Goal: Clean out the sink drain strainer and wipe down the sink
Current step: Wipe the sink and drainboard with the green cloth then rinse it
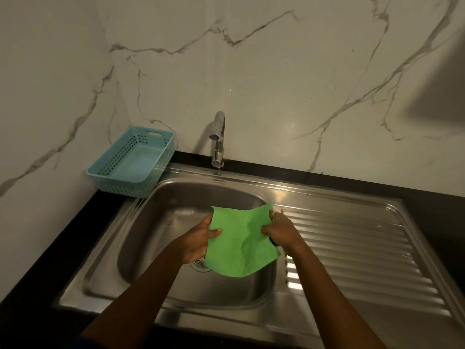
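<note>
A green cloth point(241, 239) hangs spread out above the steel sink basin point(161, 222). My left hand point(198, 239) grips its left edge and my right hand point(279, 231) grips its right edge. Something small and dark shows under my right hand, too hidden to name. The drain strainer point(200, 264) lies at the basin's bottom, mostly covered by the cloth and my left hand; only a part of its rim and slots shows.
A chrome tap point(218, 137) stands behind the basin by the marble wall. A blue plastic basket point(133, 162), with nothing in it, sits at the back left on the black counter. The ribbed steel drainboard point(357, 250) extends to the right of the basin.
</note>
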